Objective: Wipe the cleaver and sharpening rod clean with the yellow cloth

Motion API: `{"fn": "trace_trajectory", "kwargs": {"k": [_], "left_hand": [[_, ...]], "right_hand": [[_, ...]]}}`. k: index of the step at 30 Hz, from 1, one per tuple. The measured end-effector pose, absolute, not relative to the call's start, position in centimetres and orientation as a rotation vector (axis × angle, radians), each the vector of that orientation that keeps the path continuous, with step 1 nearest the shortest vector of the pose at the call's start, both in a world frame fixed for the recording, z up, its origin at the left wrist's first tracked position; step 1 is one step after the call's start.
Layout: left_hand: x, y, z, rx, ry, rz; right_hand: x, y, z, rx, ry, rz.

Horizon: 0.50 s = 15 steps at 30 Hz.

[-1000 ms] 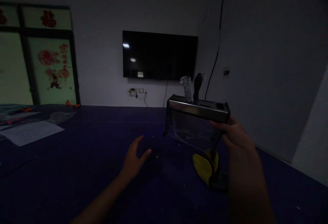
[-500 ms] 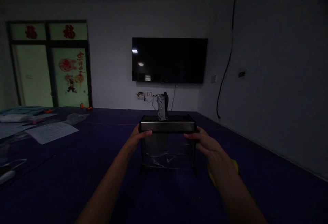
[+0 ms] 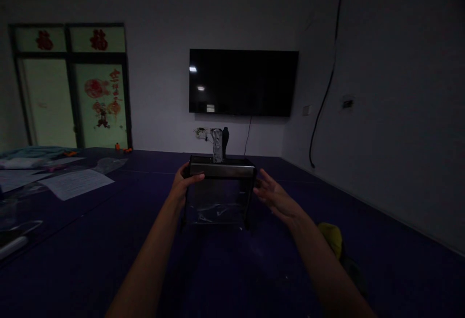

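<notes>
In the middle of the head view, a small clear-walled tank (image 3: 217, 202) with a silver front band and black frame stands on the dark blue surface. On its top rises a pale upright part (image 3: 217, 146) with a black piece behind it. My left hand (image 3: 180, 188) grips the tank's upper left corner, thumb along the front band and the other fingers behind the side. Just off the upper right corner, my right hand (image 3: 278, 197) is open, its fingers apart and holding nothing. Faint bright streaks show low in the tank; darkness hides what they are.
Printed sheets (image 3: 76, 183) and crumpled clear plastic (image 3: 110, 165) lie at left. A yellow object (image 3: 331, 238) is beside my right forearm. Small orange items (image 3: 127, 150) sit near the door. A television (image 3: 243, 83) hangs on the back wall; a black cable (image 3: 321, 107) runs down the right wall.
My right hand has let go of the tank's right end and moved slightly away. The tank now appears further left and turned a little, with my left hand still on it.
</notes>
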State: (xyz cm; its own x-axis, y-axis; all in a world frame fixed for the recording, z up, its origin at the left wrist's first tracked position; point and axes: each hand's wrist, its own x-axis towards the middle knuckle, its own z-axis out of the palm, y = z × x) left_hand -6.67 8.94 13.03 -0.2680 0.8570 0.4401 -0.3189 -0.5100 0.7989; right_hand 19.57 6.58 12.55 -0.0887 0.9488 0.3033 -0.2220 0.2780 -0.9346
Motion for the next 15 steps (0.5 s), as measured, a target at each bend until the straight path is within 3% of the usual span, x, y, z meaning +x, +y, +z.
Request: {"fn": "trace_trajectory", "kwargs": {"k": [15], "left_hand": [[-10.9, 11.1, 10.0, 0.984, 1.188, 2.361]], "right_hand": [[21.0, 6.2, 13.2, -0.949, -1.596, 0.891]]}}
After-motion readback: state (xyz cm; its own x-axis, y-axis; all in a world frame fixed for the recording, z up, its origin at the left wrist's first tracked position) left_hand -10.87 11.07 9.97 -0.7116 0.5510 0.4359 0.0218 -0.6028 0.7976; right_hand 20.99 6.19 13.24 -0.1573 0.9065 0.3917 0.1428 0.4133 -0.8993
